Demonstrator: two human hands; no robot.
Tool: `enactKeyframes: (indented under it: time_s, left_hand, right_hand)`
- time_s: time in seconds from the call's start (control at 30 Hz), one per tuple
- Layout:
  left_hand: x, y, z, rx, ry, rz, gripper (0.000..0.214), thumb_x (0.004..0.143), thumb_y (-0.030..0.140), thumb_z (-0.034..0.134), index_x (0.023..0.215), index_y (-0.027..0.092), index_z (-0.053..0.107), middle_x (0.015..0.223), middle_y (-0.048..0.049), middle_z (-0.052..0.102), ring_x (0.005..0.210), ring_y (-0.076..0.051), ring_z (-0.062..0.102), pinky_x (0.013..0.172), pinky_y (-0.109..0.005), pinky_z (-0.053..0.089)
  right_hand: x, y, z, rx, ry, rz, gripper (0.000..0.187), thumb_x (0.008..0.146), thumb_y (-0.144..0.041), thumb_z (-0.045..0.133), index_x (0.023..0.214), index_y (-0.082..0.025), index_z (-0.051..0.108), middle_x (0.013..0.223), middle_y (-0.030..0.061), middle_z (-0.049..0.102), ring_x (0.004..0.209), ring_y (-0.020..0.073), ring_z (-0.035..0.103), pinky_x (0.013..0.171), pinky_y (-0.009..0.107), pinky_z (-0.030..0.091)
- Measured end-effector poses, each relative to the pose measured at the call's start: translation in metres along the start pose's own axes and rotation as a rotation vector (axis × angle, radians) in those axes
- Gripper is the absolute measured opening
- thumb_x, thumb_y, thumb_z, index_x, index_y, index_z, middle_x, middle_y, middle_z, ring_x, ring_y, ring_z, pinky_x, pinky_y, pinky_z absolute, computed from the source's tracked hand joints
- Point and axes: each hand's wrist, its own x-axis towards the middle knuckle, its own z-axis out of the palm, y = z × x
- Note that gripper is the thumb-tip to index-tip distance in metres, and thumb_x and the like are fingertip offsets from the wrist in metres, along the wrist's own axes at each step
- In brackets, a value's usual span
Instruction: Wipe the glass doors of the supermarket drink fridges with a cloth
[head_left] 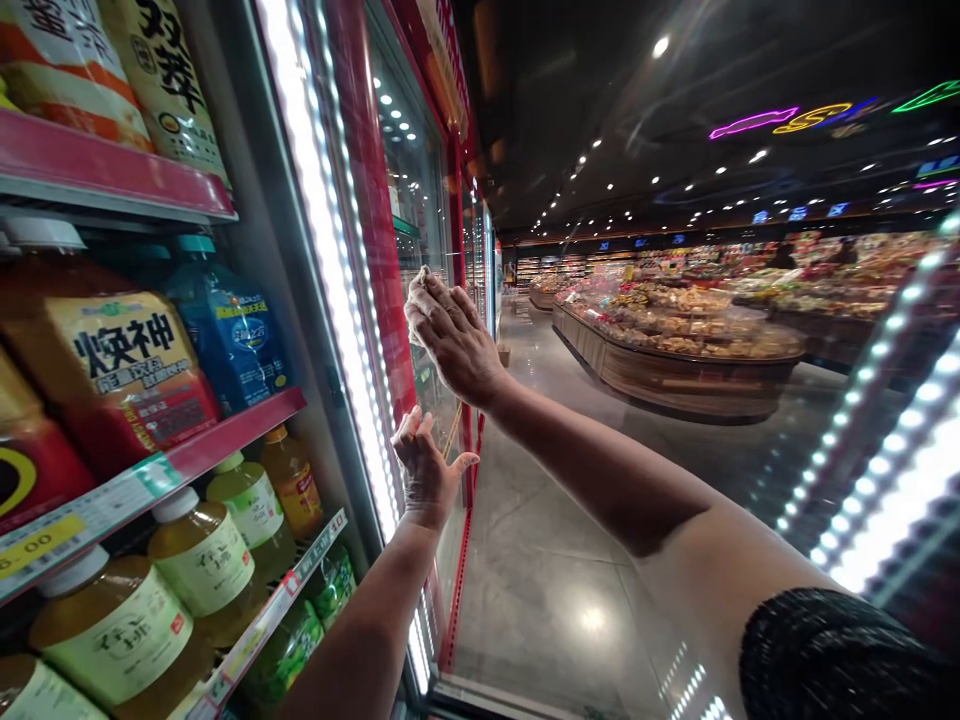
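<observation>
My right hand [452, 335] reaches out at chest height and presses a small pale cloth [422, 278] against the glass of a red-framed cooler door [405, 190]; its fingers are curled over the cloth. Lower down, my left hand [425, 465] lies flat against the same door's red frame with fingers spread and thumb out, holding nothing. The open cooler beside my left arm shows bottles of yellow tea [202, 560] and a blue-labelled bottle [229, 330] on red shelves.
A bright light strip [337, 290] runs down the cooler's edge. An open glass door [885, 430] with light strips stands on my right. Beyond lies a shiny grey floor [555, 560] and a wooden display island [675, 350] piled with goods.
</observation>
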Motion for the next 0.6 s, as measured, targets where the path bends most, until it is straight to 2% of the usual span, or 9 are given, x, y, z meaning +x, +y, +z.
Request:
enactKeyframes:
  time_s: [0.07,0.2,0.27,0.4,0.5,0.6]
  left_hand:
    - [-0.001,0.000,0.000,0.007,-0.012,-0.017,0.095,0.068,0.048,0.089,0.143,0.015,0.040,0.142,-0.0262,0.048,0.137,-0.042,0.045,0.111,-0.062,0.040]
    - [-0.001,0.001,0.001,0.029,-0.035,-0.055,0.096,0.067,0.048,0.090,0.141,0.016,0.040,0.141,-0.0249,0.048,0.134,-0.043,0.048,0.110,-0.064,0.041]
    - [-0.001,0.000,0.002,0.035,-0.022,-0.044,0.096,0.065,0.049,0.091,0.140,0.016,0.040,0.141,-0.0249,0.048,0.133,-0.043,0.049,0.108,-0.063,0.042]
    - [-0.001,-0.002,0.005,0.028,0.024,0.025,0.099,0.063,0.048,0.092,0.140,0.015,0.040,0.140,-0.0260,0.048,0.135,-0.043,0.048,0.108,-0.062,0.043]
    - [-0.003,-0.003,0.006,0.034,0.014,0.019,0.095,0.066,0.045,0.091,0.141,0.015,0.040,0.139,-0.0256,0.049,0.137,-0.044,0.045,0.109,-0.063,0.041]
    - [-0.005,-0.004,0.008,0.043,-0.003,-0.020,0.091,0.068,0.043,0.091,0.139,0.015,0.042,0.139,-0.0252,0.049,0.134,-0.044,0.047,0.109,-0.065,0.040]
  right_hand:
    - [-0.005,-0.008,0.009,0.022,-0.037,-0.051,0.047,0.105,-0.013,0.042,0.149,-0.025,0.052,0.164,0.0038,0.042,0.158,0.0220,0.022,0.132,0.051,0.023]
    - [-0.020,-0.017,0.021,0.051,-0.174,-0.274,0.039,0.103,-0.013,0.047,0.139,-0.021,0.062,0.160,0.0052,0.047,0.155,0.0219,0.031,0.131,0.048,0.029]
    - [-0.017,-0.016,0.022,0.047,-0.198,-0.313,0.039,0.103,-0.013,0.049,0.138,-0.021,0.062,0.159,0.0051,0.049,0.154,0.0218,0.034,0.130,0.047,0.030]
    - [0.012,-0.015,0.024,0.036,-0.120,-0.185,0.052,0.101,-0.007,0.045,0.149,-0.025,0.052,0.161,0.0040,0.046,0.156,0.0224,0.030,0.132,0.051,0.024]
    - [0.027,-0.023,0.033,0.028,-0.035,-0.081,0.051,0.102,-0.007,0.042,0.151,-0.020,0.049,0.164,0.0088,0.041,0.157,0.0242,0.026,0.132,0.051,0.023]
    - [0.020,-0.034,0.047,0.050,-0.067,-0.157,0.044,0.102,-0.007,0.041,0.143,-0.014,0.056,0.160,0.0135,0.046,0.155,0.0245,0.031,0.131,0.049,0.026]
